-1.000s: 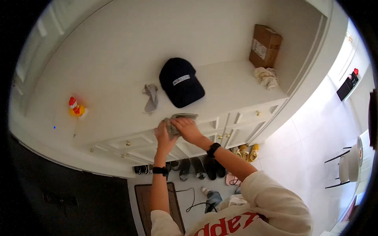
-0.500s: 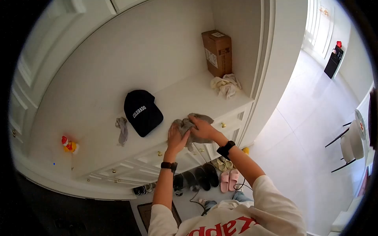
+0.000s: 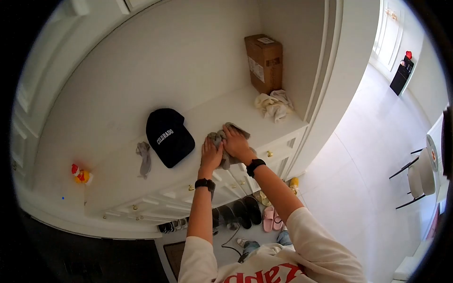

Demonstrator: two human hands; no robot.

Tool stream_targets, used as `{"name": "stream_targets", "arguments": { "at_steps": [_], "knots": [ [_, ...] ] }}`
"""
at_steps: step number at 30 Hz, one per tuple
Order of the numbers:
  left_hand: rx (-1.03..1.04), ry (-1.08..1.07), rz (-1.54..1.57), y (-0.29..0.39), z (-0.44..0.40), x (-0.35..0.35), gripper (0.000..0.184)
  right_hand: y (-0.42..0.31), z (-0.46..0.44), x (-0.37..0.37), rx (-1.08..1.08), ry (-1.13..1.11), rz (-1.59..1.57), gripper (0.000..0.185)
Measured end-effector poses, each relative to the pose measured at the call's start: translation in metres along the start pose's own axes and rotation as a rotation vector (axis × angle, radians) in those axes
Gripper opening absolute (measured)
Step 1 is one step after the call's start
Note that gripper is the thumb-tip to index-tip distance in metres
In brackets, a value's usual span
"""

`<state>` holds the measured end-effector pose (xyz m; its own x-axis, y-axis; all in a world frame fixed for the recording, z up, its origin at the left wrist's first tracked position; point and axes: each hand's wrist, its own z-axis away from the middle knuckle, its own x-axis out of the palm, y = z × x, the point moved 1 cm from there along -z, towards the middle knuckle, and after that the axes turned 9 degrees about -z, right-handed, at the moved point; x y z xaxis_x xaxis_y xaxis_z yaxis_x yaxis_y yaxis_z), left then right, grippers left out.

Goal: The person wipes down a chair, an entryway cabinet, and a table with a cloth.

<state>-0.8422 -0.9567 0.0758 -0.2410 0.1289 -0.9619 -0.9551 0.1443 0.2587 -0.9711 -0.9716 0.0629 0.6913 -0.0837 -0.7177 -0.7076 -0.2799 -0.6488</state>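
A crumpled grey-brown cloth [image 3: 231, 159] lies bunched at the front edge of the white cabinet top [image 3: 207, 113]. My left hand [image 3: 211, 154] grips its left side, with the fingers pointing toward the back wall. On the cloth's upper right, my right hand [image 3: 237, 144] presses down and holds it, close beside the left. The fingertips are partly lost in the folds. To the left of my hands rests a dark cap [image 3: 170, 137] lettered COLORADO, and past it a small thin grey cloth piece [image 3: 144, 159].
A brown cardboard box [image 3: 265, 63] stands at the back right, with a cream crumpled cloth [image 3: 274, 104] before it. A red-and-yellow figurine [image 3: 81, 174] sits at the far left. Pink slippers [image 3: 269, 219] and dark shoes [image 3: 241, 213] line the floor below. A chair [image 3: 420, 177] is at right.
Both hands have moved slightly toward the back of the cabinet top with the grey-brown cloth. The right hand now lies flatter over it, and the cloth is more bunched.
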Motion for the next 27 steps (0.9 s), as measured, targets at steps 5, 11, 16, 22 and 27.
{"name": "stream_targets", "arguments": {
  "at_steps": [5,11,16,22,27],
  "knots": [
    [-0.009,0.018,0.044,-0.006,-0.016,-0.005,0.074,-0.001,-0.016,0.005,-0.019,0.046,0.071,0.059],
    [0.006,0.081,0.036,-0.003,-0.005,-0.004,0.074,0.002,-0.004,0.008,-0.075,0.084,0.145,0.055],
    [0.023,0.138,-0.022,-0.001,0.034,0.002,0.073,-0.008,0.024,-0.002,-0.127,0.06,0.125,0.056],
    [0.095,0.267,-0.05,-0.011,0.087,0.024,0.069,-0.016,0.077,-0.001,-0.209,0.027,0.103,0.061],
    [0.117,0.403,0.018,-0.033,0.109,0.034,0.066,-0.025,0.091,-0.015,-0.293,-0.137,-0.025,0.07]
  ]
}}
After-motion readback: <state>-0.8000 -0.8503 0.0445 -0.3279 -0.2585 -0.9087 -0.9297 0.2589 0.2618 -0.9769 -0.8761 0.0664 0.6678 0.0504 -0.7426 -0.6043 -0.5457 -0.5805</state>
